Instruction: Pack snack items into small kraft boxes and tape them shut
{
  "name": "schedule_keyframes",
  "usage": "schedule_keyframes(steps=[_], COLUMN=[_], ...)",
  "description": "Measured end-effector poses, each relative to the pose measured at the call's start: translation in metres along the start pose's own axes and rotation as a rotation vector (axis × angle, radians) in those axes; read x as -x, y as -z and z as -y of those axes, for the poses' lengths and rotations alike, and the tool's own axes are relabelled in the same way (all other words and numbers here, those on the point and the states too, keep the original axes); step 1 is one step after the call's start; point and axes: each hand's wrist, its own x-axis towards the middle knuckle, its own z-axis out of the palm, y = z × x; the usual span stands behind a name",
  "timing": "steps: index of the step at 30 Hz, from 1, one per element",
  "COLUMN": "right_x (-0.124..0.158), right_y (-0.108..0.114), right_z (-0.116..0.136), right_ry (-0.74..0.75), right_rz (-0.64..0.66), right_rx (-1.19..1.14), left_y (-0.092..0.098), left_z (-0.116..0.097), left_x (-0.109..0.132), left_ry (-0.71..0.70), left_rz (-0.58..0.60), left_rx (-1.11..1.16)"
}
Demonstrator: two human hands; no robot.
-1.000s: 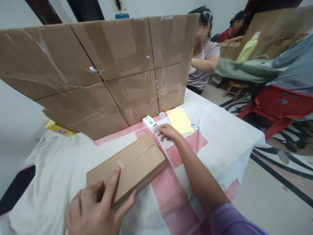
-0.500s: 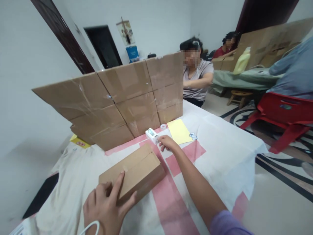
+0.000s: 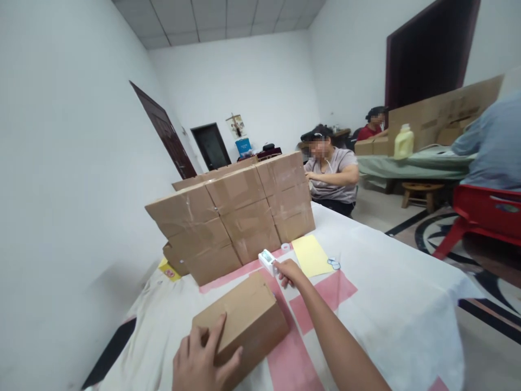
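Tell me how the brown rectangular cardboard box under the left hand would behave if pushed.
The brown rectangular cardboard box is probably stiff, given its straight edges and flat faces. Being flat-sided, it seems likelier to slide than roll, though the white-and-pink tablecloth might bunch, since it shows loose folds.

The cardboard wall hides the tabletop behind it. Any display on the white device is too small to read — and the bottom edge crops the left hand at the wrist, the right edge the red chair.
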Motion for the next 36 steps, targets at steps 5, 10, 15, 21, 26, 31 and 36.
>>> schedule_keyframes(steps=[5,10,15,21,26,31,36], right_x=[-0.001,-0.004,-0.009,-0.01,-0.007,-0.001,0.001], right_y=[0.0,-0.001,-0.001,-0.001,0.0,0.004,0.005], right_z=[-0.002,-0.004,-0.002,-0.001,-0.003,0.0,0.004], right_ry=[0.015,0.033,0.008,-0.004,0.005,0.005,0.007], right_rz=[-0.005,-0.012,-0.004,0.008,0.013,0.038,0.058], right_rx=[0.012,0.0,0.011,-0.01,-0.006,0.009,0.013], left_y=[-0.007,-0.016,-0.019,-0.016,-0.013,-0.01,-0.002], left_z=[0.0,0.001,0.0,-0.003,-0.003,-0.006,-0.008], left_x=[0.002,0.002,0.003,0.003,0.004,0.002,0.001], left_ry=[0.022,0.03,0.053,0.081,0.089,0.1,0.119], left_rz=[0.015,0.006,-0.003,0.01,0.008,0.008,0.023], left_rx=[0.011,-0.021,-0.022,0.022,0.056,0.078,0.11])
